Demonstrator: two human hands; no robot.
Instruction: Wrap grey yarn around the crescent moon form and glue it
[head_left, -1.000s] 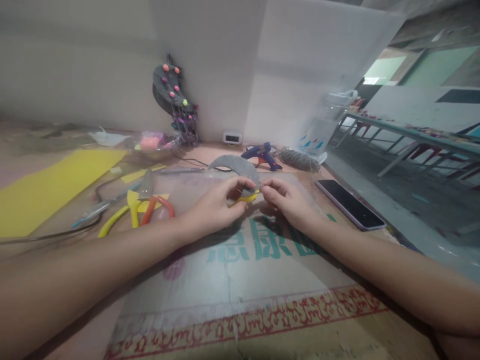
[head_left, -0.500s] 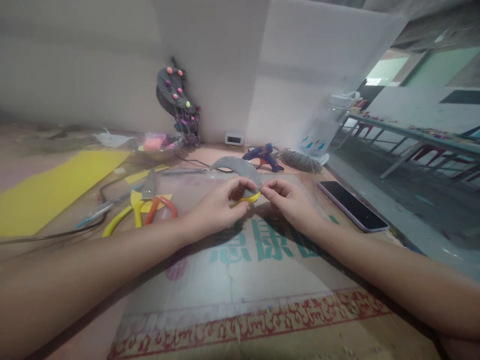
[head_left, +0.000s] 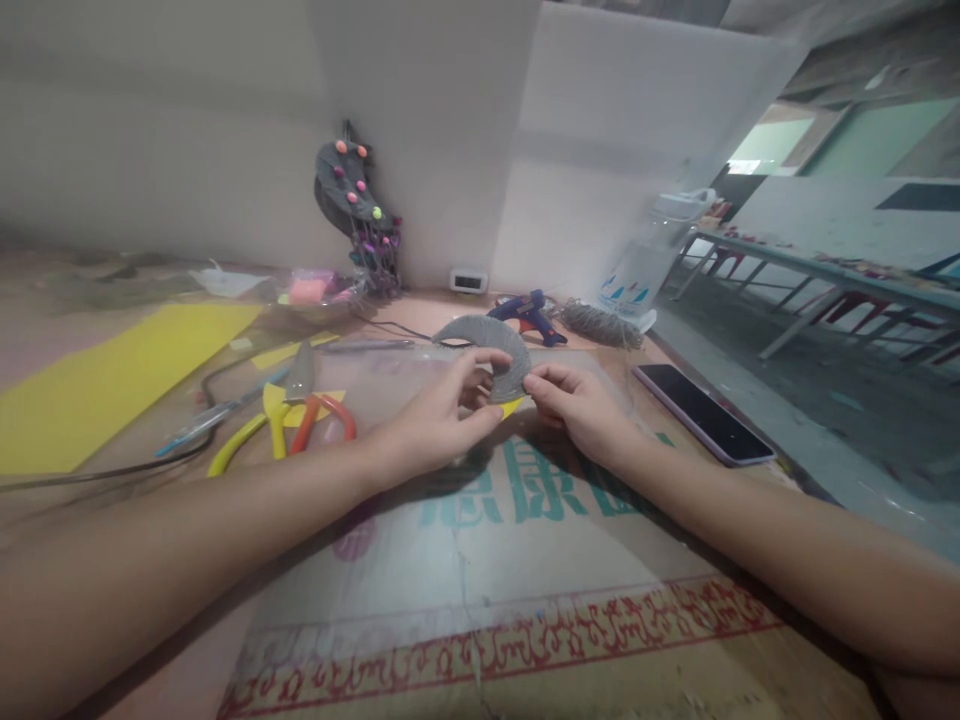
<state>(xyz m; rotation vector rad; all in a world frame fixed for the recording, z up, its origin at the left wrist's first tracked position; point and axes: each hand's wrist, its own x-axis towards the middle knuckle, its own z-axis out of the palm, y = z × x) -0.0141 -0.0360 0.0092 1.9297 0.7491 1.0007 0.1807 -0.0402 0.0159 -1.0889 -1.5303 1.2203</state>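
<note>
A grey, yarn-wrapped crescent with a yellow lower end is held above the cardboard. My left hand curls around its inner side, thumb and fingers bent about the lower part. With thumb and forefinger pressed together, my right hand pinches at the crescent's right edge; any loose yarn there is too fine to make out. Left of my hands lie pliers with one yellow and one orange-red handle. Behind the crescent rests a blue glue gun, partly covered by it.
A phone lies on the right. At the back are a grey yarn bundle, a plastic bottle, a small digital clock and a grey crescent ornament with pompoms. Yellow sheet and cables are on the left.
The crescent has turned and shifted slightly right, showing more of its grey face and less yellow. My left fingers have loosened and spread a little; my right hand still pinches at the edge.
</note>
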